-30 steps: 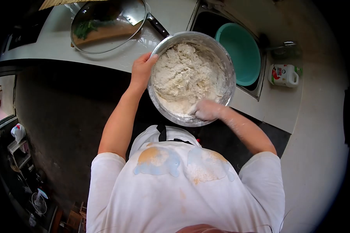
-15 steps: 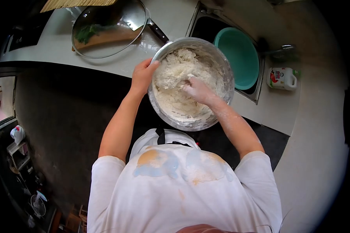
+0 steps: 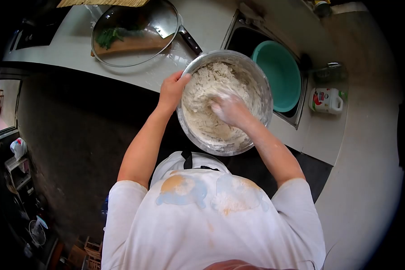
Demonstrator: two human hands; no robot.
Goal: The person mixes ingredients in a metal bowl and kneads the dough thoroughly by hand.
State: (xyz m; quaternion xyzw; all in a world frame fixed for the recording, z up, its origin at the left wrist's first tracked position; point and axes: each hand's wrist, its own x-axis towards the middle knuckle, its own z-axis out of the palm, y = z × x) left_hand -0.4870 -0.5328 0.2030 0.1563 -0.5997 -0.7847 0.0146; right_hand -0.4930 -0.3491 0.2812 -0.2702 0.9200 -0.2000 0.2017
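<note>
Left hand point(image 3: 172, 92) clasps the bowl point(image 3: 265, 96) by its rim; right hand point(image 3: 231, 110) touches dough point(image 3: 204, 119), fingers' curl too blurred to judge.

Printed surfaces about the grip of the left hand point(image 3: 172, 93) on the bowl point(image 3: 259, 75); no lettering, brand or number can be read. To the right of this grip, across the bowl and beyond it, the white jug point(image 3: 332, 100) bears a printed label point(image 3: 318, 98) with red and darker marks, too small and blurred to decipher. Well to the left of the grip, the white bag point(image 3: 18, 149) shows small coloured marks, likewise illegible.
</note>
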